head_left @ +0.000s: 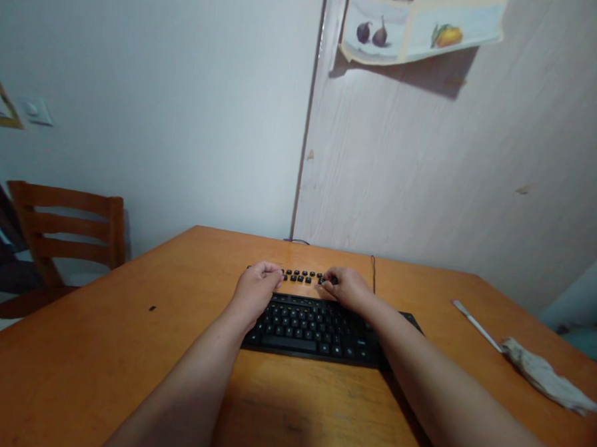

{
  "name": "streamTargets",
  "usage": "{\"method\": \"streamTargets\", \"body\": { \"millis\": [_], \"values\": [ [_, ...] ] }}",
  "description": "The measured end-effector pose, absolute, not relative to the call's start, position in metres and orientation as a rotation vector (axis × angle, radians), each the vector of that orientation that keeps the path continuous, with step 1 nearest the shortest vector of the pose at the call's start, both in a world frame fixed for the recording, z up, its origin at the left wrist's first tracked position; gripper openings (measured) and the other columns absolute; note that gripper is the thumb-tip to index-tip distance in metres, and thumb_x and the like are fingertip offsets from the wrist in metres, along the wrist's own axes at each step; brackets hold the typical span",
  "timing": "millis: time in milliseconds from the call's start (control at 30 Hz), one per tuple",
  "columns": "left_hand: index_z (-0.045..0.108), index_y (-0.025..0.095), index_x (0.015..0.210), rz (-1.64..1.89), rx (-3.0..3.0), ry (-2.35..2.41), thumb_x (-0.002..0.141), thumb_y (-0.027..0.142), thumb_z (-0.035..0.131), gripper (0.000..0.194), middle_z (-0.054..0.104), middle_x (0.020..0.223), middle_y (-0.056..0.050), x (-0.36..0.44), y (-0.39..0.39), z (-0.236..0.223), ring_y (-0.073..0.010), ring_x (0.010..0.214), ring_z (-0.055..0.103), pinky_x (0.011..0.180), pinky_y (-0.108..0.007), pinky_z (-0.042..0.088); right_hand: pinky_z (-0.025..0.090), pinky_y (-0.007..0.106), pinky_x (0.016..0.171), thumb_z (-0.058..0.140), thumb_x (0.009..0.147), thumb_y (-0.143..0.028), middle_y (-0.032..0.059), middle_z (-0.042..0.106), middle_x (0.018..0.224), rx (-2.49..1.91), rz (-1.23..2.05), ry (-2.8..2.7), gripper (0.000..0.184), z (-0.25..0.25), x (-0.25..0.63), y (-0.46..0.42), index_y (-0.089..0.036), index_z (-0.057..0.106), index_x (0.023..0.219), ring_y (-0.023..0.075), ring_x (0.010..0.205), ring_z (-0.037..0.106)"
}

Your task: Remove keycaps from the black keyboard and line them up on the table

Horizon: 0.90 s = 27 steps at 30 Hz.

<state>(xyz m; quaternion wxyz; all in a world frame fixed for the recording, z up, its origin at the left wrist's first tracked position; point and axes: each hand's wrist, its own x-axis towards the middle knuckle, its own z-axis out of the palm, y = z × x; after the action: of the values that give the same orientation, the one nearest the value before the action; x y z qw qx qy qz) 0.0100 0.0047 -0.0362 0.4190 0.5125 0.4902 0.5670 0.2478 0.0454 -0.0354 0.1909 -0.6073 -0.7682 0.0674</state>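
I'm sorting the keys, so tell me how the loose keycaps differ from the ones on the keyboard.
The loose keycaps lie in a row on the bare table; the seated keys sit in the keyboard. The loose keycaps are few, the seated keys many. The loose row lies beyond the keyboard, between the left hand and right hand. Both sets are black.
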Motion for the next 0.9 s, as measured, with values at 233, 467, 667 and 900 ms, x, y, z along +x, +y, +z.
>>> {"method": "streamTargets", "body": {
  "millis": [233, 467, 667, 900],
  "values": [
    [0.063, 0.015, 0.080, 1.420, 1.289, 1.241, 0.072, 0.034, 0.065, 0.021, 0.066, 0.074, -0.003, 0.009, 0.003, -0.032, -0.0149, 0.070, 0.061, 0.070, -0.026, 0.045, 0.038, 0.025, 0.062, 0.064, 0.081, -0.032, 0.0059, 0.072, 0.087, -1.804, 0.238, -2.196, 0.022, -0.043, 0.242, 0.065, -0.021, 0.072, 0.099, 0.0166, 0.075, 0.061],
    [0.064, 0.015, 0.080, 1.425, 1.287, 1.227, 0.072, 0.033, 0.065, 0.020, 0.066, 0.076, -0.003, 0.009, 0.004, -0.034, -0.0155, 0.072, 0.061, 0.072, -0.027, 0.045, 0.042, 0.026, 0.068, 0.063, 0.082, -0.031, 0.0066, 0.073, 0.090, -1.821, 0.211, -2.223, 0.023, -0.044, 0.237, 0.074, -0.022, 0.073, 0.100, 0.0188, 0.082, 0.064],
    [0.064, 0.016, 0.080, 1.406, 1.268, 1.223, 0.070, 0.031, 0.065, 0.019, 0.066, 0.075, -0.003, 0.011, 0.004, -0.035, -0.0156, 0.071, 0.061, 0.070, -0.026, 0.045, 0.044, 0.027, 0.075, 0.060, 0.083, -0.030, 0.0079, 0.073, 0.099, -1.816, 0.174, -2.266, 0.024, -0.045, 0.235, 0.075, -0.023, 0.073, 0.102, 0.0205, 0.091, 0.065],
    [0.064, 0.016, 0.079, 1.401, 1.275, 1.236, 0.070, 0.032, 0.065, 0.018, 0.065, 0.072, -0.002, 0.012, 0.005, -0.037, -0.0153, 0.069, 0.060, 0.069, -0.026, 0.045, 0.045, 0.029, 0.078, 0.057, 0.084, -0.029, 0.0096, 0.072, 0.105, -1.823, 0.117, -2.300, 0.028, -0.043, 0.233, 0.071, -0.023, 0.073, 0.106, 0.0227, 0.095, 0.065]
  ]
}}
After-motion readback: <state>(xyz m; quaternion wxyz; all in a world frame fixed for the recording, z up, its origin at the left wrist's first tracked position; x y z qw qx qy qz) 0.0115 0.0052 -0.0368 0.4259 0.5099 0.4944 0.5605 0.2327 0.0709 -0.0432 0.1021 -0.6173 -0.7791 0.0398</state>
